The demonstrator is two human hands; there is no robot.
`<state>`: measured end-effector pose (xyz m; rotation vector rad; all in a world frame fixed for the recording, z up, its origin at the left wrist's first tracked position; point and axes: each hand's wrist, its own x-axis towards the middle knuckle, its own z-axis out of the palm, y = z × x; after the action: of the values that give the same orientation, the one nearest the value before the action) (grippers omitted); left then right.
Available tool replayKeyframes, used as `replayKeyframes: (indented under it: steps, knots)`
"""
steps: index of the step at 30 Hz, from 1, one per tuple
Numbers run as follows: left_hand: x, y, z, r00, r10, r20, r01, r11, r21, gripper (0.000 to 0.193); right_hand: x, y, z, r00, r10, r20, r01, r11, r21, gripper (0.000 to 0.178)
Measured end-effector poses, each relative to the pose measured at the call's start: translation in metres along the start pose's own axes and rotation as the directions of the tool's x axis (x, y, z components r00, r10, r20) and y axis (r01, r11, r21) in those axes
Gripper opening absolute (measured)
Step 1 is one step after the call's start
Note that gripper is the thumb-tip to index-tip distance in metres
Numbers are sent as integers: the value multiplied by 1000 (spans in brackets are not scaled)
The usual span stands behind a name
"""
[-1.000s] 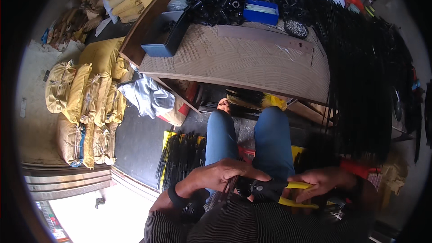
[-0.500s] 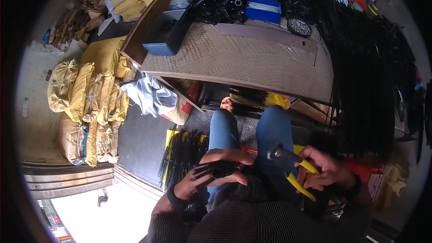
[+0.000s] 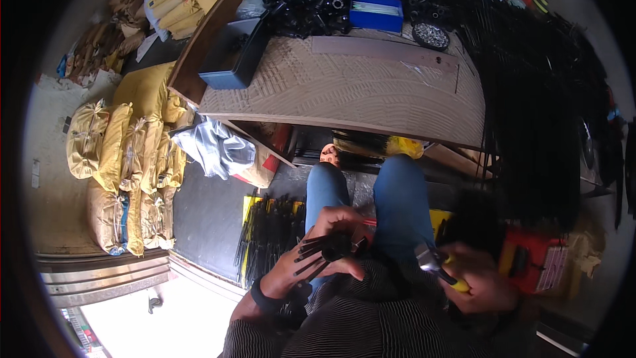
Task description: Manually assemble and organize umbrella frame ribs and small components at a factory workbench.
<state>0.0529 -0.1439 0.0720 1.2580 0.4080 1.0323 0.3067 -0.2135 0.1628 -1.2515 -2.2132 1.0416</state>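
Note:
My left hand point(image 3: 329, 242) is closed round a black hub-like part point(image 3: 339, 246) with several thin black rods sticking out of it toward the left. Its thumb and fingers curl about the part above my lap. On the right, my right hand point(image 3: 476, 282) grips pliers with yellow handles point(image 3: 457, 282). Their metal head point(image 3: 427, 258) points up and left, over my right thigh, apart from the black part. The fingers cover much of the handles, and blur hides whether the jaws are apart.
Ahead stands a workbench point(image 3: 344, 99) with a blue-grey bin point(image 3: 232, 56), a blue box point(image 3: 376, 14), a round dish of small metal pieces point(image 3: 430, 36) and heaped black parts. Long black rods point(image 3: 536, 113) pile up at right. Yellow sacks point(image 3: 132, 152) lie left; a red crate point(image 3: 530, 258) sits right.
My right hand has turned and closed its grip on the pliers, whose handles were spread apart. My left hand has tilted the black part, so its rods show more plainly.

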Motion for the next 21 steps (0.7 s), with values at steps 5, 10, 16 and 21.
replayKeyframes:
  steps: [5, 10, 16, 21]
  knots:
    - [-1, 9, 2, 996, -92, 20, 87, 984, 158, 82, 33, 2, 3, 968, -208, -138, 33, 658, -753, 18]
    - [-3, 11, -1, 994, -108, 32, 98, 968, 231, 71, 43, 15, 0, 964, -112, 241, 177, 947, -268, 57]
    - [5, 14, -3, 985, -5, 173, -60, 928, 367, 63, 46, 25, 2, 892, -140, 430, 182, 982, -57, 71]
    - [5, 16, -6, 978, -69, 197, -6, 935, 355, 57, 48, 21, -4, 879, -155, 450, 203, 977, -59, 73]
